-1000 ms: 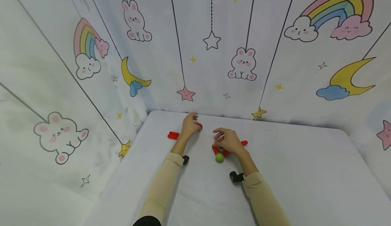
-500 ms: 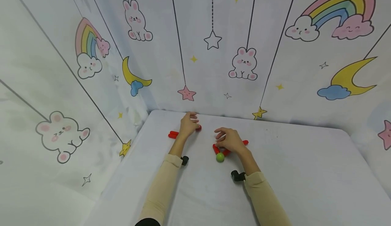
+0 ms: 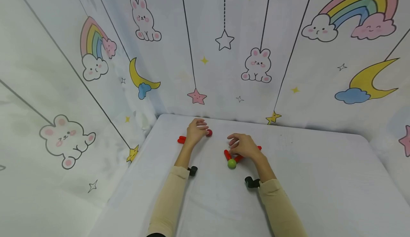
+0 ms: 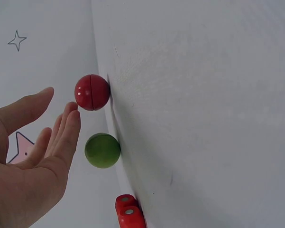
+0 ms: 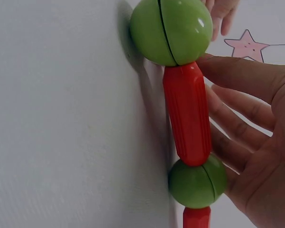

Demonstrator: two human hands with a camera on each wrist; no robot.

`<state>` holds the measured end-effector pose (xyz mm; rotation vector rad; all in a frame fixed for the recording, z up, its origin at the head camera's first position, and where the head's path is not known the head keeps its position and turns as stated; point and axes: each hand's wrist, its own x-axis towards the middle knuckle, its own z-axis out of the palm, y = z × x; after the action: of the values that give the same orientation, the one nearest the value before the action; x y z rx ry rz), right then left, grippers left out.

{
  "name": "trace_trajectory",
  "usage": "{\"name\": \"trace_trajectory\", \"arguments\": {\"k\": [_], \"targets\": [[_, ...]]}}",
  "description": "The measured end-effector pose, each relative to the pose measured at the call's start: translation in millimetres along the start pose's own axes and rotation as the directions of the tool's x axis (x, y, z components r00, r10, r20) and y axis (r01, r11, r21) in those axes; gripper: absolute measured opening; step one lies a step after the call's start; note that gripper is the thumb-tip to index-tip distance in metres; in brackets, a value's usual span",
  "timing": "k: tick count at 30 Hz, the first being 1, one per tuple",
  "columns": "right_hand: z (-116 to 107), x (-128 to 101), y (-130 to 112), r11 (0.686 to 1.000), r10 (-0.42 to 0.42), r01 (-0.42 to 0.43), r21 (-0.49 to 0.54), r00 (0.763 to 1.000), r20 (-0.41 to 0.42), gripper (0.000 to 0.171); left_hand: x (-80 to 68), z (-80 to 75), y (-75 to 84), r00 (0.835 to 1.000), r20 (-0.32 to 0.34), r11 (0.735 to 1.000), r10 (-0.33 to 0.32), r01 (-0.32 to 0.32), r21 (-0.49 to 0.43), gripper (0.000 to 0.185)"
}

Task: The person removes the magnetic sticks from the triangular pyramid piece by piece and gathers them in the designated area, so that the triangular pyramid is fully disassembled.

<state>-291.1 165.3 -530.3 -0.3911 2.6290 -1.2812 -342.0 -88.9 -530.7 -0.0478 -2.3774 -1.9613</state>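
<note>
Beside a red ball (image 3: 209,133) at the far part of the table is my left hand (image 3: 195,132). In the left wrist view its fingers (image 4: 66,137) are loosely extended, fingertips right at the red ball, thumb apart. A green ball (image 4: 102,150) stands close by there, hidden from the head view. My right hand (image 3: 244,146) hovers over joined red sticks and green balls. The right wrist view shows a fluted red stick (image 5: 187,111) between two green balls, the larger-looking one (image 5: 170,31) at the thumb. Its fingers spread loosely behind the stick, not curled round it.
Two loose red sticks (image 3: 181,139) lie left of the left hand. A white cloth covers the table (image 3: 320,180), whose far edge meets a patterned curtain (image 3: 224,77). Black wrist cameras (image 3: 252,182) sit on both wrists.
My left hand has drawn slightly left, away from the red ball, which now shows more fully. The right hand stays nearly in place over the joined pieces. The head view has shifted slightly.
</note>
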Motion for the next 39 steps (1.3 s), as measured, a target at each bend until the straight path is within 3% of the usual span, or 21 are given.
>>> {"name": "trace_trajectory", "arguments": {"k": [7, 15, 29, 35, 39], "targets": [[-11, -3, 1, 1.000, -0.013, 0.013, -0.021, 1.000, 0.016, 0.059, -10.2, -5.8, 1.3, 1.000, 0.021, 0.993, -0.019, 0.022, -0.117, 0.051], [-19, -3, 8, 0.999, 0.004, -0.002, -0.034, 0.999, 0.038, 0.060, -23.8, -4.1, 4.4, 0.995, 0.090, 0.955, -0.040, 0.065, -0.289, 0.044], [-22, -5, 9, 0.999, 0.012, -0.011, -0.049, 0.999, 0.031, 0.059, -36.1, 10.7, 2.8, 0.971, 0.233, 0.950, -0.056, 0.123, -0.285, 0.051], [-26, -8, 6, 0.999, 0.001, -0.001, -0.038, 1.000, 0.003, 0.058, -37.0, 19.0, 5.3, 0.948, 0.289, 0.973, -0.135, 0.182, -0.140, 0.053], [-25, -9, 2, 0.999, -0.007, 0.007, -0.039, 1.000, 0.003, 0.057, -39.7, 23.8, 5.5, 0.943, 0.287, 0.979, -0.166, 0.193, -0.070, 0.051]]}}
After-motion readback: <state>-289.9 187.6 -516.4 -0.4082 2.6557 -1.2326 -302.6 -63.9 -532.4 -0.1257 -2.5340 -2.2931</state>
